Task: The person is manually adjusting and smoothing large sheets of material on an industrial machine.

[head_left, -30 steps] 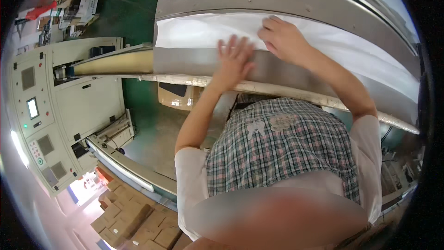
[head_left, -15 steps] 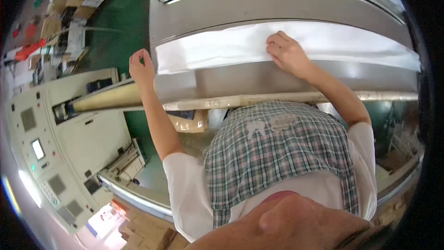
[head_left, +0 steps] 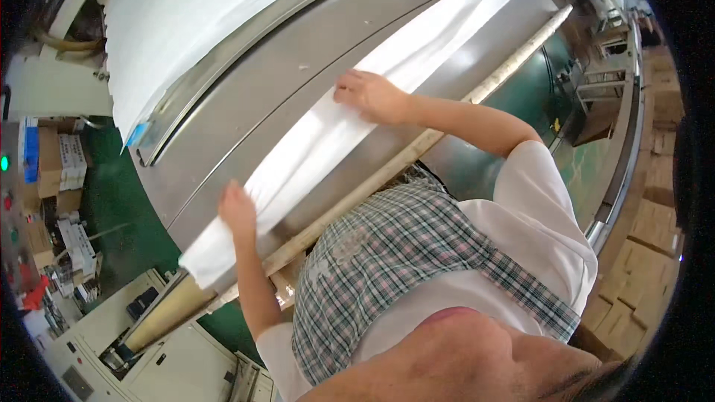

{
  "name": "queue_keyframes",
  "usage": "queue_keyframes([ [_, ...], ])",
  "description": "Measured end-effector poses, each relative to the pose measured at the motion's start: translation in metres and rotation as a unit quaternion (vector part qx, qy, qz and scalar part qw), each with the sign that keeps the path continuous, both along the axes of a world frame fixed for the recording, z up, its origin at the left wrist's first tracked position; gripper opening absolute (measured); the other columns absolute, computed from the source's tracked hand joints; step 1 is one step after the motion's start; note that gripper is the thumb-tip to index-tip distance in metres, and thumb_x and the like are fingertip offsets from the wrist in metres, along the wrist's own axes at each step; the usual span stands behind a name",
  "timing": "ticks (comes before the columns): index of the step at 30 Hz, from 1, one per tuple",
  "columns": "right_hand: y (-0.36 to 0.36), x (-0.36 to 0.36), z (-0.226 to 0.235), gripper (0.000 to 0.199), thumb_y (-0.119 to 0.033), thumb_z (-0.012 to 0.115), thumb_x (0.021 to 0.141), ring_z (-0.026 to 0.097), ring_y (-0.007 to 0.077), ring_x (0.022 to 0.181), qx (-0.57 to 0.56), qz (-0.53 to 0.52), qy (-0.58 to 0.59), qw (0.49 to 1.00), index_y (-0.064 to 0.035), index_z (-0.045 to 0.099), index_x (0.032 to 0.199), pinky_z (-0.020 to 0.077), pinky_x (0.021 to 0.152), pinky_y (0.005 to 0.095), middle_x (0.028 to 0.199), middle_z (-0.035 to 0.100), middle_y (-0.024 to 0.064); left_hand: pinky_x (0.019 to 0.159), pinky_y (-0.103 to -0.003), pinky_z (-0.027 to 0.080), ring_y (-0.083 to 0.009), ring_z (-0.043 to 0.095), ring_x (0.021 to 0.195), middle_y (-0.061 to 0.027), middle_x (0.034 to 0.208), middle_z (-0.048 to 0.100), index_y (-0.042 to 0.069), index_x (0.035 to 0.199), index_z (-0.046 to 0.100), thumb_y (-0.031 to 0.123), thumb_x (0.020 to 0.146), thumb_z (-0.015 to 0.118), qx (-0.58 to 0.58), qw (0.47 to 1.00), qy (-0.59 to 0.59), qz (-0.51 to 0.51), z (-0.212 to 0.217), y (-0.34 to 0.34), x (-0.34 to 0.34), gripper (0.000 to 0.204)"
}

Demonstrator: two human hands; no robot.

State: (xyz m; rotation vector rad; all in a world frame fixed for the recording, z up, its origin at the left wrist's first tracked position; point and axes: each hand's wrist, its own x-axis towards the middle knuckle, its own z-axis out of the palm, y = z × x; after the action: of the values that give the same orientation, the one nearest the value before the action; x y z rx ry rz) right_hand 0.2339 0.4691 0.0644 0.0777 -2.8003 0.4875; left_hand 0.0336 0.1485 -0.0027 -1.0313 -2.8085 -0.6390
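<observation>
Pressing a long white fabric strip [head_left: 350,126] against a steel machine bed [head_left: 261,82], the left hand [head_left: 237,208] lies flat near the strip's lower-left end while the right hand [head_left: 370,95], fingers curled on its edge, sits mid-length along the same diagonal axis.

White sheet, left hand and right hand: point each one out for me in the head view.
white sheet [head_left: 328,134], head view, bare middle of the strip.
left hand [head_left: 238,211], head view, back of the hand.
right hand [head_left: 370,95], head view, back of the hand.
</observation>
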Motion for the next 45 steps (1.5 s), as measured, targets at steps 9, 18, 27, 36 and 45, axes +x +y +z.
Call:
queue_keyframes([
  [9,0.181,0.069,-0.006,0.040,0.000,0.057,0.059,0.051,0.0301,0.092,0.100,-0.129,-0.026,0.986,-0.0065,0.049,0.097,0.0481,0.071,0.0376,0.102,0.048,0.0125,0.066,-0.045,0.042,-0.0340,0.054,0.079,-0.0161,0.085,0.057,0.002,0.087,0.055,0.019,0.083,0.044,-0.298,0.932,0.069,0.195,0.035,-0.139,-0.025,0.020],
  [18,0.330,0.145,-0.014,0.040,0.001,0.057,0.061,0.055,0.0289,0.088,0.113,-0.325,-0.058,0.937,-0.0121,0.053,0.099,0.0478,0.070,0.0385,0.106,0.049,0.0067,0.088,-0.052,0.033,-0.0340,0.037,0.116,-0.0117,0.126,0.045,0.018,0.118,0.051,0.044,0.089,0.033,-0.244,0.929,0.029,0.277,0.021,-0.022,0.029,0.043],
  [27,0.495,0.254,-0.042,0.023,-0.016,0.056,0.073,0.057,0.0302,0.088,0.162,-0.542,0.013,0.824,-0.0118,0.057,0.096,0.0476,0.071,0.0393,0.098,0.057,0.0117,0.088,-0.054,0.034,-0.0382,0.034,0.118,-0.0127,0.129,0.041,0.024,0.121,0.048,0.047,0.089,0.031,-0.200,0.933,0.028,0.298,0.022,0.015,0.046,0.043],
  [36,0.422,0.197,-0.009,0.031,-0.024,0.048,0.087,0.058,0.0267,0.092,-0.104,-0.323,-0.027,0.940,0.0011,0.057,0.103,0.0433,0.081,0.0312,0.098,0.061,0.0141,0.091,-0.058,0.027,-0.0381,0.025,0.124,-0.0111,0.135,0.033,0.028,0.127,0.040,0.052,0.088,0.028,-0.258,0.923,-0.026,0.283,0.022,0.053,0.066,0.047],
  [45,0.514,0.171,-0.077,0.041,-0.037,0.042,0.090,0.051,0.0171,0.099,-0.209,-0.342,-0.151,0.904,-0.0062,0.052,0.115,0.0379,0.087,0.0288,0.112,0.055,0.0079,0.093,-0.063,0.017,-0.0377,0.017,0.128,-0.0112,0.139,0.027,0.031,0.130,0.036,0.058,0.086,0.022,-0.302,0.900,-0.125,0.290,0.029,0.062,0.055,0.053],
])
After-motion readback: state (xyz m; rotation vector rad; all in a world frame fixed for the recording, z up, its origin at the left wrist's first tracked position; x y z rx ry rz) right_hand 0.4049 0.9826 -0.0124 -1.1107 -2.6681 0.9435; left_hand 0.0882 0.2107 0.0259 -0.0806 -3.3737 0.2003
